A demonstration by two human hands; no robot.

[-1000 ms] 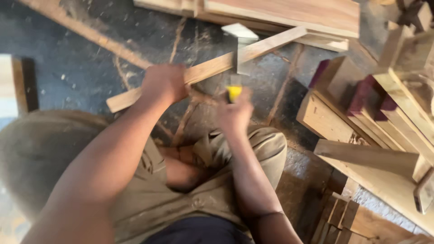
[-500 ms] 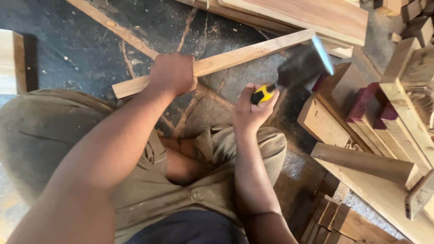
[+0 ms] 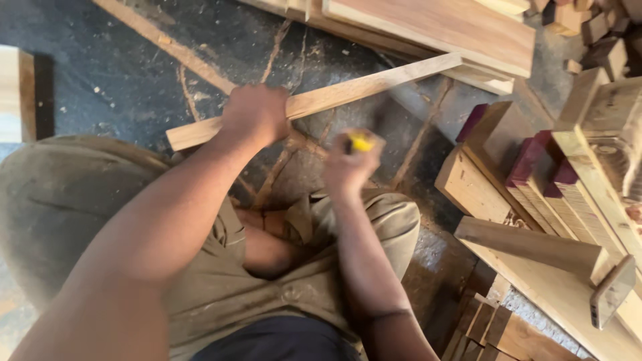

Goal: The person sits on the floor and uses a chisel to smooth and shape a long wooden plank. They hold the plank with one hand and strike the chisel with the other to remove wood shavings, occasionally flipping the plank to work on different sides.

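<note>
Head view looks down on our 2 hands over a dark, dusty floor (image 3: 100,80). Our left hand (image 3: 255,113) sits just above the middle of the frame, fingers wrapped fully around a long pale wooden strip (image 3: 348,92) that runs from the left of centre up toward the upper right. Our right hand (image 3: 349,166), near the centre and just below the strip, is clenched tight on a yellow tool handle (image 3: 361,142); motion blur hides the rest of the tool, so we cannot tell its head. A second thin wooden slat (image 3: 167,45) lies diagonally on the floor in the upper left. Wide planks (image 3: 441,27) lie across the top edge. Stacked timber blocks (image 3: 528,180), some with reddish-purple ends, fill the right side. Our knees in khaki trousers (image 3: 374,220) occupy the lower centre.
</note>
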